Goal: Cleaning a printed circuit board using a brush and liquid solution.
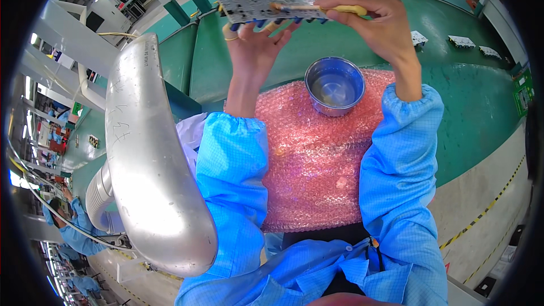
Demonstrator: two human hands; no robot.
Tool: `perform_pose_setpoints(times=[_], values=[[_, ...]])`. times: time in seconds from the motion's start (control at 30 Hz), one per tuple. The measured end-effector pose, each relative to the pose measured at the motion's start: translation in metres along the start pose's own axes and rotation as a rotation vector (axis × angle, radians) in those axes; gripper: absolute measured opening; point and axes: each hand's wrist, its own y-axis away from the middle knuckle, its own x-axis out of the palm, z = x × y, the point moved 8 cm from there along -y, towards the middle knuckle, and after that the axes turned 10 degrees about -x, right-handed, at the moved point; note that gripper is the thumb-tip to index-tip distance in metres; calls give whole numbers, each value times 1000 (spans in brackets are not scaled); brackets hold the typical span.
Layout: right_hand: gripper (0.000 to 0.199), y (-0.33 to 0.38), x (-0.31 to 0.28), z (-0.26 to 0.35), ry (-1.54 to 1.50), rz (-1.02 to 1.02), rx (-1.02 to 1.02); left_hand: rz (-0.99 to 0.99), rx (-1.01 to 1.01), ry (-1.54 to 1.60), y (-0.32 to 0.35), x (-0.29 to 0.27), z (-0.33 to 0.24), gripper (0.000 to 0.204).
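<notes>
We seem mid-brushing, our right hand's point(378, 18) fingers pinching a slim yellow-handled brush point(300, 7), left hand's point(253, 52) fingers gripping a silvery rectangular circuit board point(246, 7), which the next stroke needs steady.

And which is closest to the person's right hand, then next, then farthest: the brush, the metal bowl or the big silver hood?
1. Brush, gripped in the right hand.
2. Metal bowl, lower in the head view, on pink bubble wrap.
3. Silver hood, farthest, over on the left side.
</notes>
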Motion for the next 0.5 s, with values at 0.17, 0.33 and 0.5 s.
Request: perform_pose_setpoints(times=[0.17, 0.33, 0.5], values=[[18, -2, -4, 6, -15, -92, -43, -34, 36, -104, 2, -6, -9, 75], [19, -3, 8, 7, 51, -8, -39, 6, -37, -11, 1, 3, 6, 71], [20, -3, -4, 15, -22, -55, -26, -28, 6, -70, 1, -3, -4, 67]])
